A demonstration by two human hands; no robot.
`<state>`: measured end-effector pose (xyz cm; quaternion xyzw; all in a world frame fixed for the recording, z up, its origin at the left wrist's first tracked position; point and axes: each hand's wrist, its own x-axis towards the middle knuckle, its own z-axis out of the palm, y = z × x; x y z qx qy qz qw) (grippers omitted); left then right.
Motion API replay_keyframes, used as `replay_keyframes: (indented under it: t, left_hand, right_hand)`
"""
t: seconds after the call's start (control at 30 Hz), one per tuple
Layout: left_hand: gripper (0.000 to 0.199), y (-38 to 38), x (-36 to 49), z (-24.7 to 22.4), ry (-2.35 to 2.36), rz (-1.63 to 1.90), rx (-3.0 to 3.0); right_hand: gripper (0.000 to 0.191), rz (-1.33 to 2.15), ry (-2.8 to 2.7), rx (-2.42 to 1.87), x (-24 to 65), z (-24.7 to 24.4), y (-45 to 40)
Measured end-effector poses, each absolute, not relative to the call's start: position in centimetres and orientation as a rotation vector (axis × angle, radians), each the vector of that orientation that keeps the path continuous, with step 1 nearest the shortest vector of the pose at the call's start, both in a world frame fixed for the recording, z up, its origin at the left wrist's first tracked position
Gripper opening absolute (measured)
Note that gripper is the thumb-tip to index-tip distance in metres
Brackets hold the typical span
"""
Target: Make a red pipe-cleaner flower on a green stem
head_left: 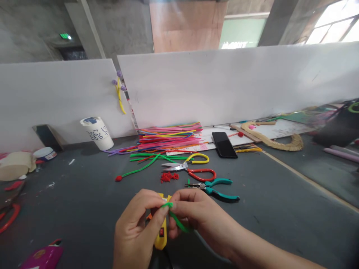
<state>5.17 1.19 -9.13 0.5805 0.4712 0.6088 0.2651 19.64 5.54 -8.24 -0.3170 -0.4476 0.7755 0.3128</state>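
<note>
Close together on the near side of the scissors (182, 166), the left hand (137, 226) and the right hand (198, 209) hold a short green pipe cleaner (178, 223) between thumbs and fingers, both grips narrow. One end of it is bent at the left fingertips, while the other slants down below the right fingers. Behind and below the hands is a yellow tool (160, 243) with a red switch; whether they touch it, I cannot tell. Just nearer than the scissors' parted blades lie red scraps (168, 177), and to the near right are teal-handled pliers (213, 188). Left of the scissors rests a green stem (143, 170) with a red tip. Beyond them lies a pile of coloured pipe cleaners (168, 138), and to their far right a black phone (223, 144) lies flat. Well to their left, a white cup (98, 134) stands tilted on the tabletop (92, 198).
</note>
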Motion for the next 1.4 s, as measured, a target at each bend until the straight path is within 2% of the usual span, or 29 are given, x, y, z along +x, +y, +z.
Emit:
replay_keyframes:
  t: [0.07,0.17,0.3,0.47,0.63,0.77,0.9,1.03,1.2,1.27,1.33,1.4]
  left_hand:
    - [0.018,1.2,5.4,-8.8,1.341,1.664,1.484]
    - [0.013,1.6,5.2,-8.6,1.383,1.549,1.355]
    - [0.012,2.4,4.0,-8.9,1.336,1.339,1.398]
    - [0.012,2.4,3.6,-8.6,1.319,1.321,1.442]
    - [0.013,1.9,4.2,-7.8,1.464,1.385,1.599]
    - [0.014,1.6,4.6,-7.5,1.524,1.395,1.807]
    - [0.017,1.5,4.8,-7.5,1.506,1.410,1.843]
    - [0.015,1.8,4.2,-7.6,1.479,1.360,1.616]
    - [0.009,2.3,3.6,-7.7,1.270,1.363,1.028]
    - [0.009,2.3,3.7,-7.6,1.216,1.346,0.877]
    - [0.010,2.3,3.8,-7.7,1.180,1.324,0.822]
    - [0.010,2.2,3.9,-7.8,1.155,1.312,0.819]
  right_hand:
    - [0.017,2.046,-1.158,-0.832,19.6,-8.3,5.6]
    - [0.015,1.836,-1.301,-0.903,19.5,-8.5,5.6]
    - [0.006,1.446,-1.604,-0.976,19.6,-8.8,5.6]
    - [0.014,0.912,-1.917,-0.796,20.3,-8.3,5.7]
    - [0.024,0.864,-1.953,-0.780,20.7,-8.0,5.8]
    - [0.009,0.682,-2.017,-0.700,20.8,-8.3,5.8]
    - [0.012,0.748,-1.970,-0.676,21.0,-7.9,5.7]
    - [0.024,0.941,-1.809,-0.820,21.3,-7.9,6.7]
    - [0.039,0.842,-1.832,-0.971,21.3,-8.6,8.3]
    - [0.031,0.829,-1.874,-0.949,21.2,-8.7,8.1]
    - [0.009,0.780,-1.973,-0.808,21.0,-8.9,7.6]
    - [0.011,0.624,-2.084,-0.608,21.0,-9.1,7.0]
